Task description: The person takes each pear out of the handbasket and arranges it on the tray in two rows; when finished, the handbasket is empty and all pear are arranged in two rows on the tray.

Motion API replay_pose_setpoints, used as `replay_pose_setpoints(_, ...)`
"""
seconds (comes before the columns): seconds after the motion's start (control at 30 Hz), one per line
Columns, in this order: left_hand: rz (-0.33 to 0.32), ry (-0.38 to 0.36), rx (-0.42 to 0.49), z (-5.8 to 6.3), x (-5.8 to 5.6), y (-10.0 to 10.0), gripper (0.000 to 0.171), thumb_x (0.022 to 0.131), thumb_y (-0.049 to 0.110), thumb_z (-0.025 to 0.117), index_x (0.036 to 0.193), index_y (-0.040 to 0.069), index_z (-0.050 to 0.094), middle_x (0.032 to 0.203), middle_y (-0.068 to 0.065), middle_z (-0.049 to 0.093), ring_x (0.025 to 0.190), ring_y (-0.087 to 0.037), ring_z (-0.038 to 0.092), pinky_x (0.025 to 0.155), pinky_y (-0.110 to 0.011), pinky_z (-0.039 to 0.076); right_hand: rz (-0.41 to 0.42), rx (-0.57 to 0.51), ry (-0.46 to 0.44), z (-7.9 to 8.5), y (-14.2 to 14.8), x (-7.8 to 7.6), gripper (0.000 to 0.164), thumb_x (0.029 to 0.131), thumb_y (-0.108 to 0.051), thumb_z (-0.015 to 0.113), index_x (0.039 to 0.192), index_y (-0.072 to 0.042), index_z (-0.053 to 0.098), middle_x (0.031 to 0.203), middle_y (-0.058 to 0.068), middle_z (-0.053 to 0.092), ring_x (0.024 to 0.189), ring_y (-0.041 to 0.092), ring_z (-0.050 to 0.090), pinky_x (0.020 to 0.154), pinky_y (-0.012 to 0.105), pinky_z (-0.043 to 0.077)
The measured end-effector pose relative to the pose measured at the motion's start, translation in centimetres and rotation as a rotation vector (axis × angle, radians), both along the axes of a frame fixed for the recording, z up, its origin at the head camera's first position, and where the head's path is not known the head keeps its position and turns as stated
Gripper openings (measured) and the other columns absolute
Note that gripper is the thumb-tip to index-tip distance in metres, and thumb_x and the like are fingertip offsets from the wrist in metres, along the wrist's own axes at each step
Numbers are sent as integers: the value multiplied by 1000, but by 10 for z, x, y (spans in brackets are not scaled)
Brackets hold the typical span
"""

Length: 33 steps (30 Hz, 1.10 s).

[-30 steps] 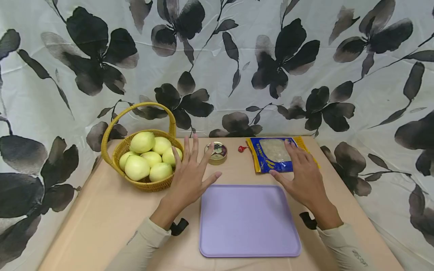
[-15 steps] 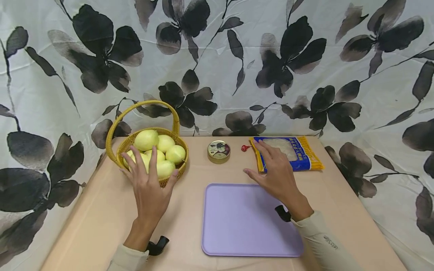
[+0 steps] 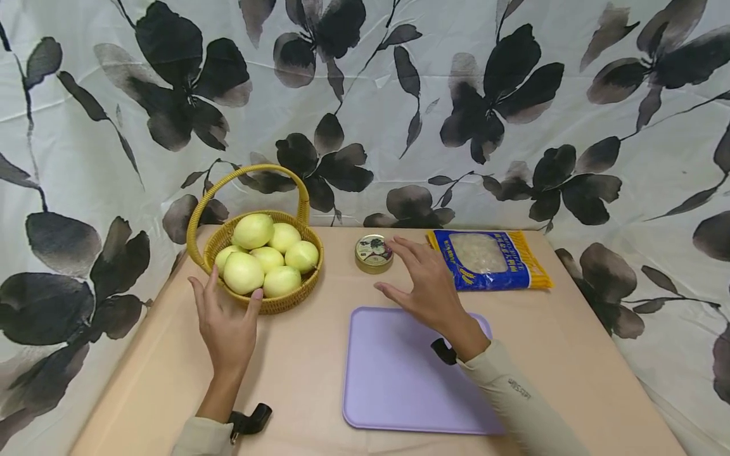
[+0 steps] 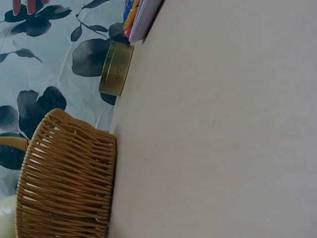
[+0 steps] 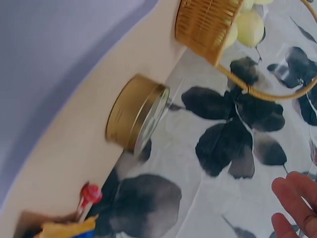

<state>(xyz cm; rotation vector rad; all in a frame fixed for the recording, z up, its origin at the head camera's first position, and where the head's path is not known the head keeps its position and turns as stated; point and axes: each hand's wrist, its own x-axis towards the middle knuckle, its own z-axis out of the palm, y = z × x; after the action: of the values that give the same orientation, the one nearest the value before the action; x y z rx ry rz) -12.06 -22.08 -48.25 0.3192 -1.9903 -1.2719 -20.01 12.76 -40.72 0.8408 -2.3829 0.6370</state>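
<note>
My left hand is at the front of a yellow wicker basket, fingers spread; whether it touches the rim I cannot tell. Several pale yellow-green round fruits fill the basket, its handle standing up. My right hand hovers beyond the lilac tray, thumb and fingers apart, holding nothing. Just left of its fingertips stands a round gold tin with a printed lid. In the right wrist view a red-wrapped lollipop lies near the tin; my right hand hides it in the head view.
A blue and yellow packet with a clear window lies at the back right of the table. Behind the table hangs a white cloth with dark flowers. The tray lies at the front, partly under my right forearm.
My left hand has gone left from beside the tin to the basket's front. My right hand has moved left, off the packet and toward the tin. The view has shifted slightly.
</note>
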Motion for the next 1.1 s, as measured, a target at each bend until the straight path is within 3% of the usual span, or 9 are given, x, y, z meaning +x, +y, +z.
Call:
replay_pose_setpoints(0.13,-36,-36,107,-6,-4,-2,85,91,19,87,164,22,44,179,-9,4,165,-33,13,120,-70,37,21,-2,-2,-2,-14,-4,78,84,-50,89,149,-16,62,150,7,63,136,29,61,115,54,49)
replay_pose_setpoints(0.2,-42,-60,138,-7,-7,-3,85,91,16,86,164,20,43,179,-11,3,165,-37,14,120,-69,38,37,-6,-18,-3,-22,-7,76,85,-51,88,149,-17,62,150,6,64,134,27,61,114,52,49)
replay_pose_setpoints(0.4,-63,-97,155,-14,-9,-7,90,92,21,86,166,28,37,179,-7,3,162,-35,21,118,-65,43,114,-38,-84,-8,-50,-17,73,88,-51,85,149,-17,61,148,4,65,136,25,60,114,49,50)
replay_pose_setpoints(0.53,-90,-76,167,-18,-11,-10,93,93,15,85,169,25,31,179,-6,7,164,-29,21,123,-43,42,167,-72,-158,-13,-72,-27,71,90,-49,85,149,-18,61,148,1,65,138,23,59,117,48,49)
replay_pose_setpoints(0.67,-145,-12,225,-19,-13,-9,94,94,8,82,169,20,28,179,-7,8,163,-30,24,121,-21,38,215,-101,-287,-16,-93,-41,68,91,-45,85,149,-18,62,147,3,65,133,23,61,116,50,49)
replay_pose_setpoints(0.83,-163,-12,263,-21,-13,-8,92,95,8,81,169,23,28,180,-6,6,164,-29,22,120,-19,38,245,-105,-427,-22,-118,-63,62,93,-41,84,146,-15,64,147,4,66,129,27,64,113,50,50)
replay_pose_setpoints(1.1,-157,-50,262,-23,-11,-8,91,97,11,79,170,24,27,180,-6,4,165,-29,17,121,-19,37,276,-22,-517,-29,-148,-94,61,95,-36,83,146,-10,64,153,9,62,146,27,54,126,41,42)
